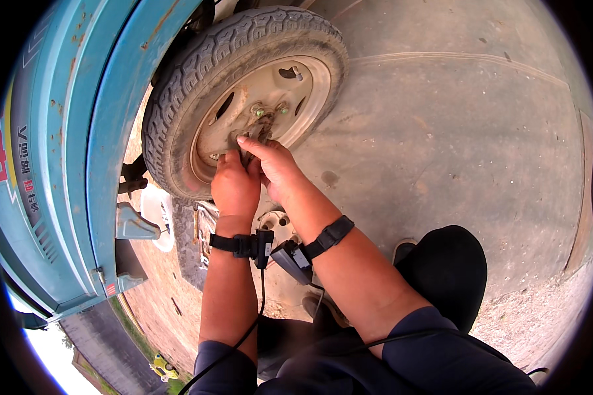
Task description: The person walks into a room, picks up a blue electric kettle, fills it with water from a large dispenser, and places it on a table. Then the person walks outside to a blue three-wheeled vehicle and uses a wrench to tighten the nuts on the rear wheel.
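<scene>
A wheel with a dirty pale rim (227, 122) and a chunky black tire (197, 72) stands mounted on a blue vehicle. Greenish wheel studs or nuts (259, 113) show around its dark, greasy hub (265, 125). My left hand (236, 187) is closed in front of the rim's lower part, fingertips curled out of sight. Beside it, my right hand (278, 170) pinches at the hub's lower side, its thumb lying along the front. The two hands almost touch. Whatever is between their fingers is hidden by the hands.
The vehicle's blue body panel (105, 131) rises at the left. Below the wheel lie a white basin (158, 214), a dark mat with tools (192, 253) and a round metal part with studs (278, 224). Concrete floor (441, 151) spreads to the right. My knee (451, 276) is bent at the right.
</scene>
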Tool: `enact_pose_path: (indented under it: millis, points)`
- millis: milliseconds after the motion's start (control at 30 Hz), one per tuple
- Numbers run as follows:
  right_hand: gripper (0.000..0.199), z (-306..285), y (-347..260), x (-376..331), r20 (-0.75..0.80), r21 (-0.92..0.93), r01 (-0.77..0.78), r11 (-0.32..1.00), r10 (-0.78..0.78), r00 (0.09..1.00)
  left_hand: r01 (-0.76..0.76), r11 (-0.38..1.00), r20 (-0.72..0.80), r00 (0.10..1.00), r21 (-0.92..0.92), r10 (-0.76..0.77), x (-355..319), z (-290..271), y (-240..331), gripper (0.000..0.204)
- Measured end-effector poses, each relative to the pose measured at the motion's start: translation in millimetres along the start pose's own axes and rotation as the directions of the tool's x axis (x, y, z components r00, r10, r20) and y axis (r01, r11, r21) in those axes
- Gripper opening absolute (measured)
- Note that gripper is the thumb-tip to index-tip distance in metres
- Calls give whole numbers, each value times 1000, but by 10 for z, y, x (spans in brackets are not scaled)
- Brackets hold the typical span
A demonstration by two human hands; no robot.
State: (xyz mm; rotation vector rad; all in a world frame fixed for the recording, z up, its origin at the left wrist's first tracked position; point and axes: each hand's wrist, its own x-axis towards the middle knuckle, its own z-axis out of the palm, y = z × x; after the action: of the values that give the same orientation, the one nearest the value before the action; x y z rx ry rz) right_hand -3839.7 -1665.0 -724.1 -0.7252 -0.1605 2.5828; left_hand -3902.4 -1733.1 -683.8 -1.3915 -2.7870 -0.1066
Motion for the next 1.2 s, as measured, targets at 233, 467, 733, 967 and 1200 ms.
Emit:
enact_pose_path:
  millis: [233, 467, 733, 967, 1200]
  points:
    - [23, -15, 15, 5, -26, -9, -42, 999, 42, 999, -80, 997, 8, 997, -18, 80, 35, -30, -86, 30]
    - [25, -108, 48, 146, 8, -3, -82, 997, 82, 997, -58, 997, 22, 998, 52, 57, 112, -73, -36, 33]
    - [37, -131, 109, 207, -10, -7, -12, 1000, 12, 1000, -10, 996, 98, 995, 91, 1, -105, 71, -313, 37]
    - [55, -171, 133, 214, -1, -33, 26, 999, -26, 1000, -13, 998, 63, 998, 67, 9, -27, 72, -162, 35]
    - [61, -131, 66, 156, -56, -188, -2, 982, -8, 998, 48, 993, -13, 999, 105, -47, 135, 227, -50, 33]
